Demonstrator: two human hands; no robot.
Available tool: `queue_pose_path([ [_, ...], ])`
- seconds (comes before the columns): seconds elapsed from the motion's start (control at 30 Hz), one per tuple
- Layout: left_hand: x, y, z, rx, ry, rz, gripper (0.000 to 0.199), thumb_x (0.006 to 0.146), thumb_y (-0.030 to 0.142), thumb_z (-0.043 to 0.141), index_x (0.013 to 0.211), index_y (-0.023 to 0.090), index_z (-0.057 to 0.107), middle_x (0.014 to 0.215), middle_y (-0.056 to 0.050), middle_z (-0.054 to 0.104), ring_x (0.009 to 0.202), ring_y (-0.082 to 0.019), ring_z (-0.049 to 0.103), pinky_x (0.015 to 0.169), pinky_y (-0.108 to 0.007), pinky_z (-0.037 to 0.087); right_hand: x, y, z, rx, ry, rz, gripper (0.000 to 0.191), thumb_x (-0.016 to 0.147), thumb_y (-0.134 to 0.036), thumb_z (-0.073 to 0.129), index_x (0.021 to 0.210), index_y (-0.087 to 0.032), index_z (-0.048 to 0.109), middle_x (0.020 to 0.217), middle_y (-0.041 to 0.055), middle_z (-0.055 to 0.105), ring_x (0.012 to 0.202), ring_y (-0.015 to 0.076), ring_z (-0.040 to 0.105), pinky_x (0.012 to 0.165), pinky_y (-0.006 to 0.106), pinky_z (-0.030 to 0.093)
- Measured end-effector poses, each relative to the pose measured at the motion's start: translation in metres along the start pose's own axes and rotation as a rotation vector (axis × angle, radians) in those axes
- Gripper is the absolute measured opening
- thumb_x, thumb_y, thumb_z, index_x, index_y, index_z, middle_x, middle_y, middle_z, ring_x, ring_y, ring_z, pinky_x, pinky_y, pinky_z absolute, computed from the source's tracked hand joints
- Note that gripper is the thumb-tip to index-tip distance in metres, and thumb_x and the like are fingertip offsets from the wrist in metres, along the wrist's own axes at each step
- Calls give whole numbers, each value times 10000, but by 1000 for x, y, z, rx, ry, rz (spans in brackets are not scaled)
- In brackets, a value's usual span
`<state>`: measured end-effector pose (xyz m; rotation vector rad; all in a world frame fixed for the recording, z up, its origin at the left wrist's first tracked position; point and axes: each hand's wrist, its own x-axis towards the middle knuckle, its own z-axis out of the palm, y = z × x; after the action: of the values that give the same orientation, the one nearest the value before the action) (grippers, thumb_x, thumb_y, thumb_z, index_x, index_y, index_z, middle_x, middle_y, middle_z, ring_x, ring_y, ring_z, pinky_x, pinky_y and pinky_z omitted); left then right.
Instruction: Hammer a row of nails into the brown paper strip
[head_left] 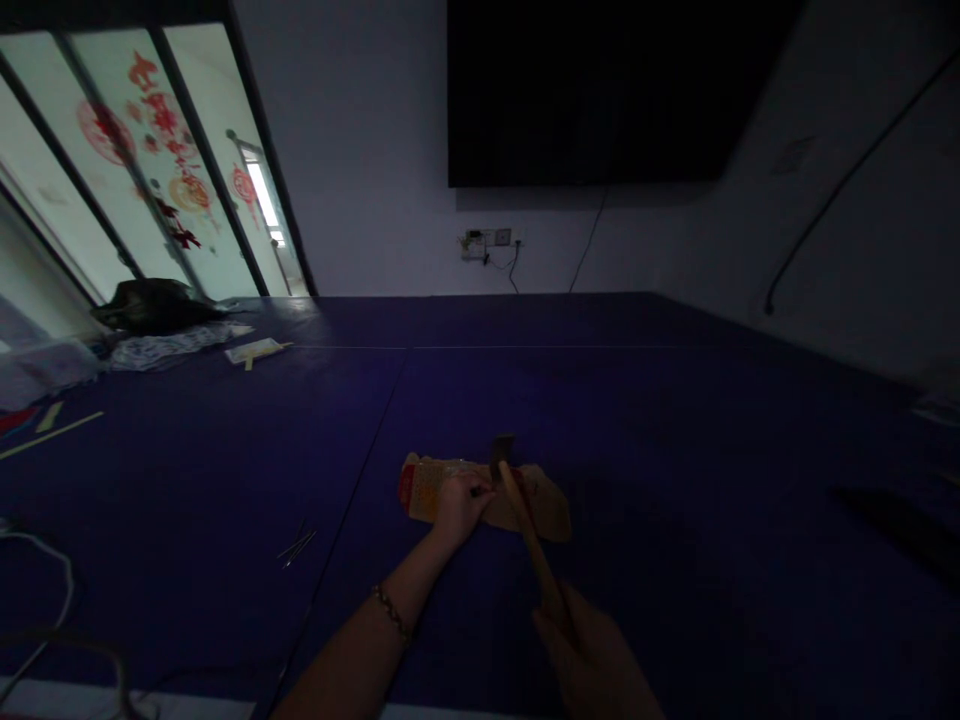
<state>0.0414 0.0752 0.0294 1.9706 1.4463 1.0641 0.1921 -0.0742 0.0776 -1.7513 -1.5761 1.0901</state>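
1. In the head view, your left hand (459, 505) rests over the packaging (426, 488), its fingers drawn in narrow; you cannot tell from here whether they pinch anything.
2. Your right hand (589, 645) is wrapped around the lower handle of the hammer (534, 548).
3. The hammer's head is over the packaging, just beside your left fingertips; whether it touches cannot be told.
4. The packaging, brown with red parts, lies flat on the blue surface (637, 420), nearer your edge than the far one and about midway between the sides.
5. To its left, across a dark seam, you have a few thin rods (298, 547) lying close together.
6. A pale cable (69, 580) loops by the near left corner; a yellow strip (56, 436) lies along the left edge.
7. Toward the far left corner sit a white tray (253, 350) and, beyond it, a black bag (156, 303).
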Motion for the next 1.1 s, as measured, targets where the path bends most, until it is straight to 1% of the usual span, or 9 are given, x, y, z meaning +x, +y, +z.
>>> queue_pose_path([
  [0.27,0,2,-1,17,-3,0,83,641,89,691,621,169,685,699,-31,674,714,-177,600,699,-290,444,1,2,1,56,67,-37,216,683,-408,526,727,-203,582,658,50,621,621,186,570,589,278,440],
  [0.37,-2,5,-1,34,0,-10,64,653,102,690,659,166,693,713,-40,678,729,-184,602,706,-298,445,0,-6,-8,107,55,-37,229,688,-418,505,701,-195,554,597,23,567,530,151,519,497,264,413],
  [0.47,-4,8,-2,54,-1,-23,49,675,125,681,694,168,695,741,-47,685,754,-190,607,734,-309,448,5,-15,-27,208,49,-31,278,686,-473,503,690,-195,504,482,-35,450,387,99,404,360,233,320],
  [0.6,-4,12,-3,89,-24,-46,68,671,110,682,719,156,698,796,-74,698,821,-214,617,803,-344,445,42,-13,-61,436,51,-127,369,667,-540,553,775,-205,444,416,-106,361,286,50,291,278,191,267],
  [0.73,-2,20,-12,116,-70,-59,191,649,116,702,838,146,701,860,-95,708,854,-230,633,813,-351,466,94,6,-88,598,22,-194,422,607,-540,650,699,-208,406,406,-130,342,261,15,245,242,151,234],
  [0.8,-4,25,-27,131,-80,-64,283,653,113,694,934,142,682,935,-109,699,895,-233,632,834,-353,467,112,18,-93,664,28,-175,446,578,-542,676,652,-208,388,399,-131,349,254,12,254,234,151,251],
  [0.87,-11,29,-51,159,-76,-68,304,657,95,675,955,155,674,988,-104,687,951,-230,618,882,-356,447,122,27,-93,706,58,-137,467,549,-548,689,613,-208,376,389,-131,343,250,14,265,228,159,274],
  [0.97,-36,27,-98,260,10,-114,164,695,122,614,832,177,686,900,-63,696,891,-198,631,823,-303,469,124,36,-90,744,95,-99,482,528,-554,692,573,-203,364,387,-130,332,252,10,274,228,160,280],
  [1.1,-83,7,-160,400,180,-367,148,731,240,545,734,190,685,826,-40,706,795,-192,646,770,-273,479,118,36,-88,729,176,-91,449,568,-529,677,563,-199,372,394,-118,353,265,17,308,242,165,309],
])
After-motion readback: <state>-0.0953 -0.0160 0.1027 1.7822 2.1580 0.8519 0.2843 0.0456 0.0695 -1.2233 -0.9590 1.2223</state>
